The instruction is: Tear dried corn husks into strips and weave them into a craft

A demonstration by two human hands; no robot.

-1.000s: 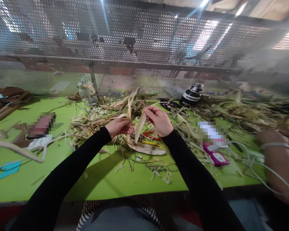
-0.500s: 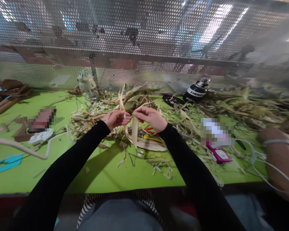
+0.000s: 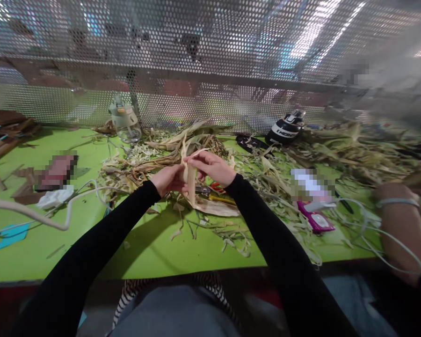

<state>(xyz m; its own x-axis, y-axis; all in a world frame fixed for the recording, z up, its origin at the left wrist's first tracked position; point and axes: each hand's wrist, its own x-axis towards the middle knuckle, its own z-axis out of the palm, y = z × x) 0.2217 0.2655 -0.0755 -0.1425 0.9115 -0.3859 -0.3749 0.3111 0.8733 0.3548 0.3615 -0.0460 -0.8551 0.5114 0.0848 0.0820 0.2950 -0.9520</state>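
A pale strip of corn husk (image 3: 191, 182) hangs from the fingers of my right hand (image 3: 214, 167), which pinches its upper end. Close beside it, my left hand (image 3: 169, 179) is closed on another piece of husk (image 3: 185, 157) that stands up above its fingers. Both strips meet between my hands, and my left fingertips are partly hidden behind them. Under my hands lie a broad flat husk leaf (image 3: 215, 207) and a tool with yellow and red handles (image 3: 224, 200), partly covered. Dry husk scraps (image 3: 140, 164) are heaped behind.
A clear bottle (image 3: 126, 122) and a black bottle (image 3: 285, 128) stand by the perforated metal screen (image 3: 210, 61). At left are a phone (image 3: 58, 172), a white power strip (image 3: 55, 196) and cables. Another person's forearm (image 3: 403, 220) rests at right, near a magenta device (image 3: 317, 220).
My hands have come together. My right hand has brought its husk strip leftward, up against the piece in my left hand. The view has shifted slightly.
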